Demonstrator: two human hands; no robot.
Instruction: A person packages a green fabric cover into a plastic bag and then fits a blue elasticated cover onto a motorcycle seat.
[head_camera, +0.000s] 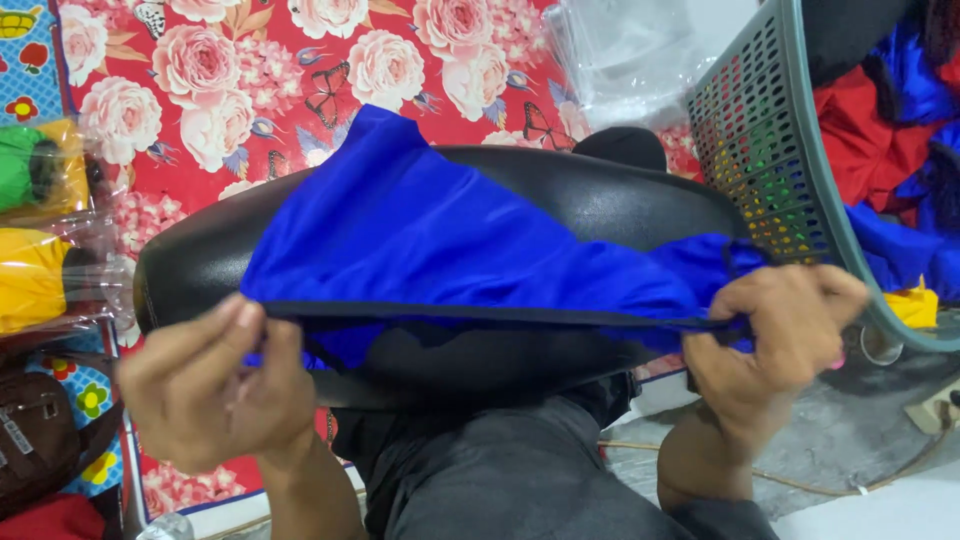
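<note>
A bright blue cloth (450, 240) with a dark hemmed edge lies spread over a black padded seat (600, 200). My left hand (215, 385) pinches the hem at its left end. At the right end my right hand (775, 340) grips the same hem in a fist. The hem runs taut and straight between the two hands. My legs in dark grey trousers (500, 470) show below the seat.
A grey perforated basket (775, 150) at the right holds red and blue cloth (880, 130). Clear plastic bags (620, 60) lie behind the seat. A red floral mat (250, 80) covers the floor. Bagged yellow and green items (35, 230) sit at the left.
</note>
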